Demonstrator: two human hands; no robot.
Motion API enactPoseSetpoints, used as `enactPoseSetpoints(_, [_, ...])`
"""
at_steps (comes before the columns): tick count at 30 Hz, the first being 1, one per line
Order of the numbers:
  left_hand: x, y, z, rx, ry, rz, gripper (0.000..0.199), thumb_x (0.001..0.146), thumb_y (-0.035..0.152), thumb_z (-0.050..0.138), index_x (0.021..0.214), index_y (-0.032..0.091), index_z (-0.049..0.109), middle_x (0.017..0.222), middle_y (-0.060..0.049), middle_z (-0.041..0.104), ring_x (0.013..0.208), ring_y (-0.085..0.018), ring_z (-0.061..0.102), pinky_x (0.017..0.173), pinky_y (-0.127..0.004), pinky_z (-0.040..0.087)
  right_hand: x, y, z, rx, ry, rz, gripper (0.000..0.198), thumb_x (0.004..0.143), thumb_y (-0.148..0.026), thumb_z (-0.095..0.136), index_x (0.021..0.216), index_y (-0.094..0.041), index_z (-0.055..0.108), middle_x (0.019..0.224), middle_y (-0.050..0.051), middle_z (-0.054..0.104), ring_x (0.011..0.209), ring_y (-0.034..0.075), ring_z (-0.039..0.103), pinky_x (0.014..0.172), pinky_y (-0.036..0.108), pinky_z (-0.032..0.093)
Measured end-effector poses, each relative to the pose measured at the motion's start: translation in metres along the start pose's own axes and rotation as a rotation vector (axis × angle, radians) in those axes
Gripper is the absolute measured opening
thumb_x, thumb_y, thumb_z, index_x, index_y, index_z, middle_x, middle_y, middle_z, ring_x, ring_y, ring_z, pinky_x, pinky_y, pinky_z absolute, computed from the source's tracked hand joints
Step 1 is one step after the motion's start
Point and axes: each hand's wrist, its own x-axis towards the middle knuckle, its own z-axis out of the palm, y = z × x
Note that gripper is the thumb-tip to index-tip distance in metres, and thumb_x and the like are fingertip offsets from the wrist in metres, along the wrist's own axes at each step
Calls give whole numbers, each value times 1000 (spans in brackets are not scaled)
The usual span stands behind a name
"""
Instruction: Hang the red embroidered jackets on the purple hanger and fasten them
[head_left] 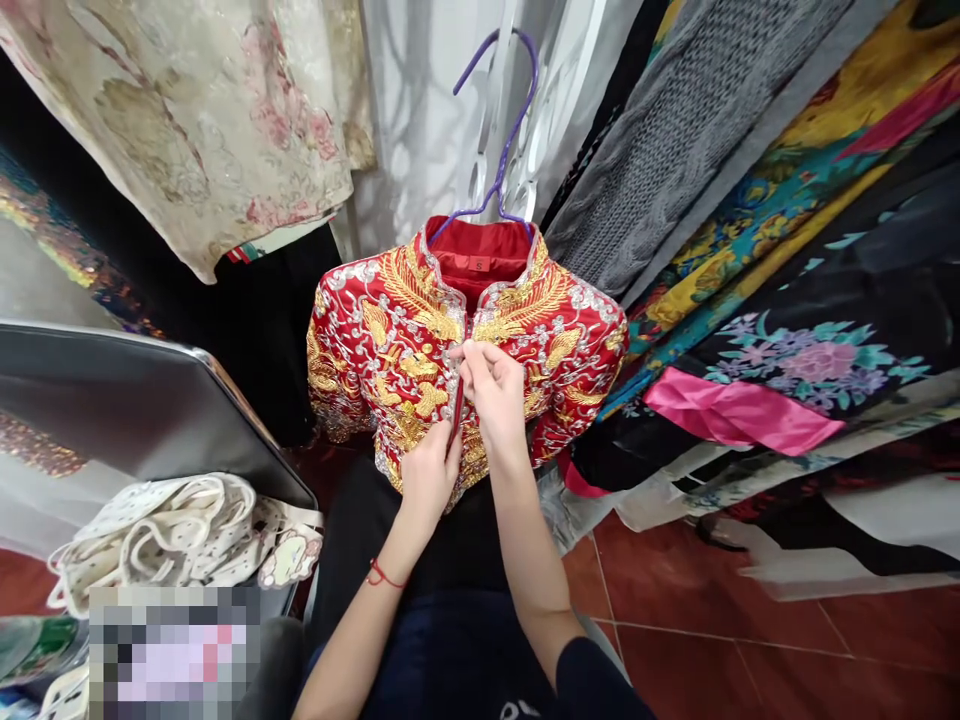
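Observation:
A red jacket (420,370) with gold and silver embroidery and a stand-up collar hangs in front of me on a purple wire hanger (517,120). Low on its front opening, my left hand (429,462) is closed, the thumb and fingers gripping the jacket's edge. Higher up, just under the collar, my right hand (496,390) pinches at the same opening. Whatever small fastener lies between those right fingertips is hidden. Above my hands the two collar sides stand apart, showing the red lining and a small size label (480,264).
Dark and floral garments hang on the right, including one with a pink satin band (742,412). A pale floral garment (225,110) hangs upper left. Beside me on the left stands a dark chair back (150,400), with a white dotted cloth bag (172,530) below it.

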Motion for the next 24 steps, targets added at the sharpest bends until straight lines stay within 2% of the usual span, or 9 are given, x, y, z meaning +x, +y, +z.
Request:
enactPoseSetpoints(9, [4, -1, 2, 28, -13, 4, 25, 102, 31, 41, 98, 20, 63, 89, -6, 72, 75, -18, 70, 62, -25, 41, 22, -16, 8, -43, 24, -87, 35, 90, -53, 59, 77, -20, 64, 58, -5, 46, 48, 6, 31, 46, 24, 24])
enactPoseSetpoints(14, [12, -7, 2, 54, -20, -19, 28, 103, 37, 41, 93, 19, 59, 85, -6, 71, 75, -18, 69, 59, -24, 39, 31, -8, -3, -121, -61, -17, 40, 88, -57, 60, 82, -19, 69, 55, -5, 54, 39, 4, 32, 41, 24, 22])
enactPoseSetpoints(16, [13, -10, 1, 33, -21, -29, 28, 103, 35, 40, 89, 19, 58, 83, -5, 70, 76, -17, 68, 60, -24, 39, 42, -2, -8, -209, -88, 27, 46, 87, -62, 59, 79, -18, 71, 52, -5, 55, 35, 5, 32, 41, 25, 22])
enactPoseSetpoints(18, [12, -12, -1, -8, -28, -30, 27, 102, 33, 40, 86, 20, 57, 81, -3, 69, 74, -16, 67, 61, -23, 39, 55, 3, -11, -348, -39, 25, 52, 86, -66, 58, 70, -18, 70, 48, -4, 55, 35, 6, 35, 43, 26, 26])
enactPoseSetpoints(21, [13, -14, -5, -51, -35, -19, 27, 101, 34, 41, 83, 21, 56, 77, -1, 66, 71, -15, 64, 63, -23, 40, 69, 7, -13, -661, 121, -20, 58, 87, -66, 58, 54, -19, 66, 44, -1, 53, 43, 11, 45, 55, 28, 36])
enactPoseSetpoints(24, [29, -21, -19, -79, 51, 30, 22, 99, 33, 44, 85, 21, 56, 83, -3, 66, 80, -16, 64, 69, -25, 45, 64, -1, -18, -896, 134, -102, 55, 86, -63, 63, 51, -21, 62, 47, 0, 54, 52, 14, 50, 63, 30, 38])
